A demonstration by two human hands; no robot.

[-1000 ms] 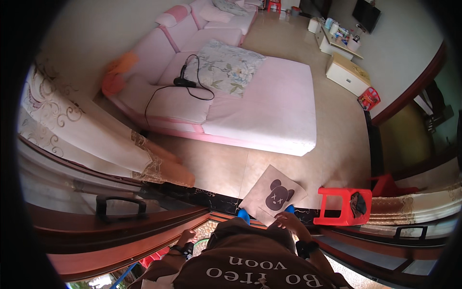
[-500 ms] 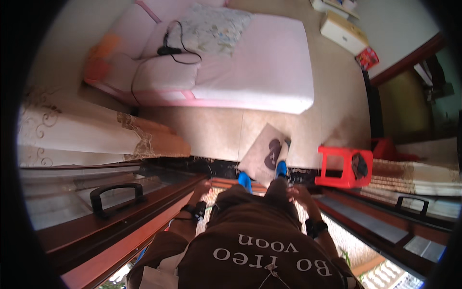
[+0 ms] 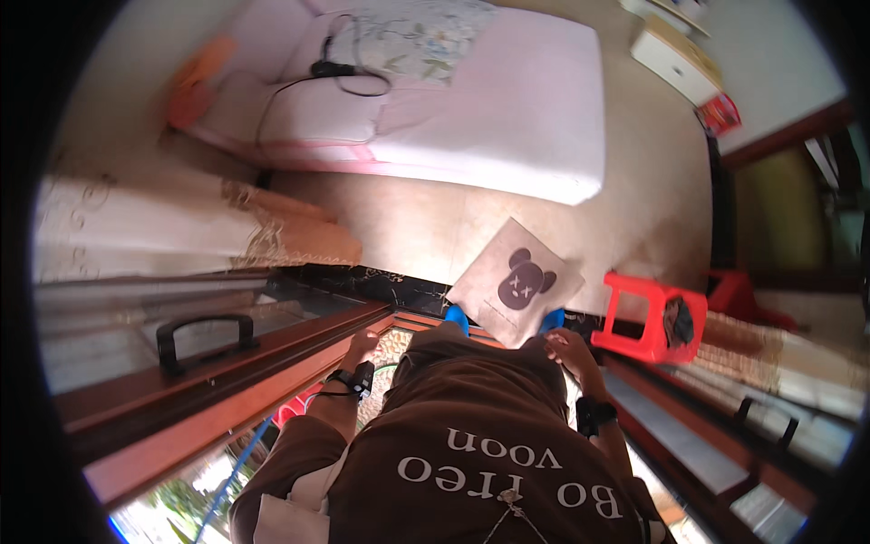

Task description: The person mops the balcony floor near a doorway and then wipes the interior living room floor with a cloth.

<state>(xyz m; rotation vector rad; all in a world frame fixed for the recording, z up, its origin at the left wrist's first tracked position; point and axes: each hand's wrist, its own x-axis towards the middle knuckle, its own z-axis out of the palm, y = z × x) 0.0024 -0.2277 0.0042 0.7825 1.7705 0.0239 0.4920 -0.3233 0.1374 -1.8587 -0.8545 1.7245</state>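
Head view is showing a pink chaise sofa (image 3: 507, 118) filling the far floor. Nearer, a beige bear-print doormat (image 3: 515, 286) is lying askew over the black threshold strip (image 3: 412, 292); the bear's right half, hidden 0.5 s ago, is now showing, so the mat is probably lying flatter. Right of it, a red plastic stool (image 3: 654, 317) is carrying a dark crumpled item (image 3: 678, 324). The right blue slipper (image 3: 551, 320) is now sitting farther out, so 2 slippers are flanking the near corner. Left hand (image 3: 362, 344) and right hand (image 3: 565, 346) are hanging, fingers loosely part-curled, apparently gripping nothing.
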